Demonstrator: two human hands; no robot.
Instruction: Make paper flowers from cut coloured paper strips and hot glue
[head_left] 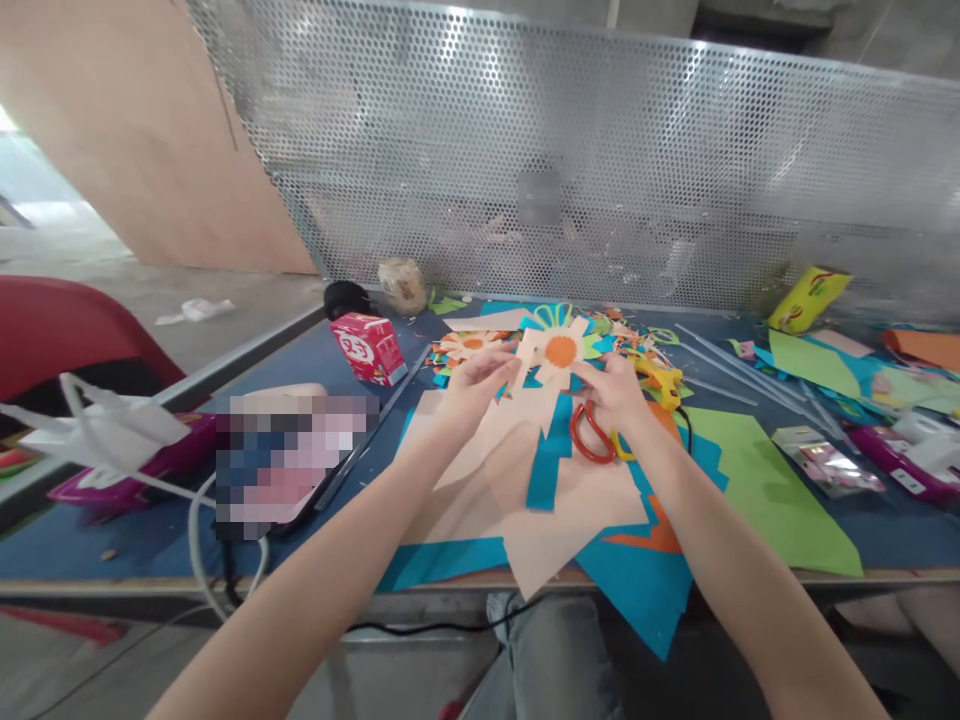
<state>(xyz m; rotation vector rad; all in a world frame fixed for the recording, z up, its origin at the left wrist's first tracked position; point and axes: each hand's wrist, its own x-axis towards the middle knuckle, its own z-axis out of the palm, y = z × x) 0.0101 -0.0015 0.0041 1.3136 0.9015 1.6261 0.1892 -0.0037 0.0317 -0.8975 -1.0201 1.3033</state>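
Between my hands is a paper flower (561,352) with peach petals and a round orange centre. My left hand (480,385) pinches it at the left, by a peach petal strip. From the right, the thumb and fingers of my right hand (616,390) grip its edge; the fingertips are partly hidden. Scissors with red and yellow handles (592,442) lie just below my right hand. Under both hands are peach paper sheets (480,470), with a blue paper strip (546,480) on top. Another peach paper flower (471,343) lies behind my left hand.
A yellow glue gun (660,382) sits beyond my right hand. Blurred-out phone-like item (296,460), pink box (367,347) and white cable (196,530) are at left. Green paper (772,490), clear glue sticks (750,370) and a shiny packet (825,460) lie right. A perforated metal screen (450,150) stands behind.
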